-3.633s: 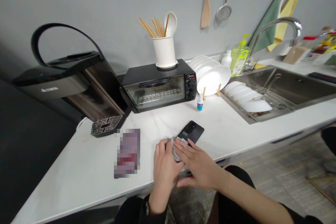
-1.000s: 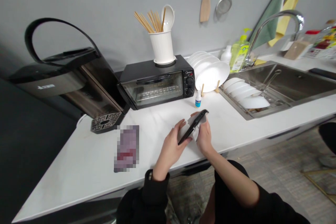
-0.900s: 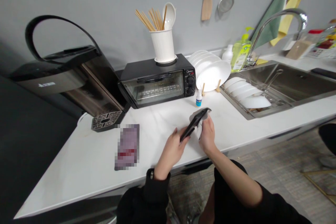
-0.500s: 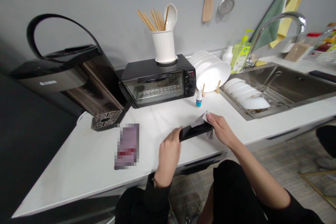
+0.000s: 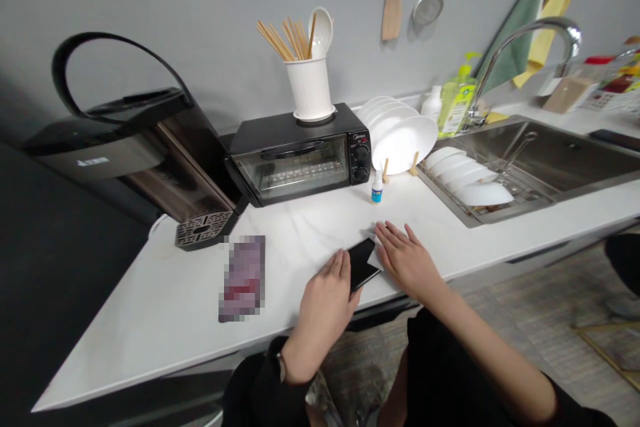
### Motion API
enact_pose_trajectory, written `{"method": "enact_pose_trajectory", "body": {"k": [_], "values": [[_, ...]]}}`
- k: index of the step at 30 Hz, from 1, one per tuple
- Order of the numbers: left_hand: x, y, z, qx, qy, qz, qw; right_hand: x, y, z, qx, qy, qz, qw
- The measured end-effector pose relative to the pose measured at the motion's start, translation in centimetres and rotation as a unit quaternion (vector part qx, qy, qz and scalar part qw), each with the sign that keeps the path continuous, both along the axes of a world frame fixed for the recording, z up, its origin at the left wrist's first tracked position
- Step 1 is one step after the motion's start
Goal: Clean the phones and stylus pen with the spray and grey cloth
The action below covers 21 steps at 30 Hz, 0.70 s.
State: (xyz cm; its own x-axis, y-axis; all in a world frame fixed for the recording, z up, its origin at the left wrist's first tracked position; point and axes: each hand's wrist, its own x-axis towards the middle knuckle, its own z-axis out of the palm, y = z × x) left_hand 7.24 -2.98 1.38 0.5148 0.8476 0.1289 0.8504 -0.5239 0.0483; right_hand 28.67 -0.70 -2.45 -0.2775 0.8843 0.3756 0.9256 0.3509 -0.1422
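Note:
A black smartphone [image 5: 361, 267] lies low over the counter between my hands, its glossy screen facing up. My left hand [image 5: 324, 295] is closed on its left end, fingers over the top and thumb along the near edge. My right hand [image 5: 407, 263] lies flat on the phone's right end with its fingers stretched out. Beneath those fingers is a thin grey-white cloth [image 5: 375, 261], mostly hidden by the hand, with a corner showing on the screen. Beyond the phone stands a small white spray bottle [image 5: 377, 189] with a blue label.
Left of my hands is a pixelated purple item [image 5: 243, 278] on the white counter [image 5: 165, 320]. A black drink machine [image 5: 165, 147] and toaster oven [image 5: 305, 160] stand behind. White plates [image 5: 405, 143] sit in a rack beside the sink [image 5: 550, 190], which holds bowls.
The phone has gone from tilted nearly on edge to lying flatter, screen up. My right hand has opened from pinching the cloth to lying flat over it; my left has shifted slightly right.

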Motion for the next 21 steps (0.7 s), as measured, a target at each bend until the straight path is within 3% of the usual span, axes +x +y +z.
{"method": "enact_pose_trajectory", "body": {"k": [3, 6, 8, 12, 13, 14, 17, 18, 21], "values": [[-1.1, -0.3, -0.3, -0.021, -0.058, -0.011, 0.998, -2.8, -1.0, -0.6, 0.009, 0.012, 0.017, 1.000], [-1.8, -0.3, -0.8, -0.042, -0.114, 0.016, 0.992, -4.8, -2.1, -0.9, 0.018, 0.034, 0.137, 0.990], [-2.1, -0.3, -1.4, -0.040, -0.145, 0.037, 0.988, -4.3, -2.0, -1.1, 0.010, 0.037, 0.170, 0.985], [-2.0, -0.5, -2.6, -0.020, -0.185, 0.045, 0.982, -1.8, -0.4, -1.2, 0.016, 0.022, -0.010, 1.000], [-1.9, -0.6, -2.8, -0.016, -0.191, 0.042, 0.980, -1.7, -0.3, -1.2, 0.019, 0.017, -0.028, 0.999], [-1.8, -0.7, -3.0, -0.012, -0.197, 0.040, 0.980, -1.9, -0.3, -1.1, 0.018, 0.012, -0.011, 1.000], [-1.6, -0.8, -3.2, -0.008, -0.213, 0.042, 0.976, -2.8, -0.7, -0.8, -0.012, -0.001, 0.137, 0.990], [-1.6, -0.8, -3.2, -0.012, -0.219, 0.045, 0.974, -2.8, -0.6, -0.6, -0.023, -0.001, 0.146, 0.989], [-1.6, -0.8, -3.1, -0.028, -0.245, 0.050, 0.968, -2.2, -0.1, -0.2, -0.040, 0.007, 0.017, 0.999]]}}
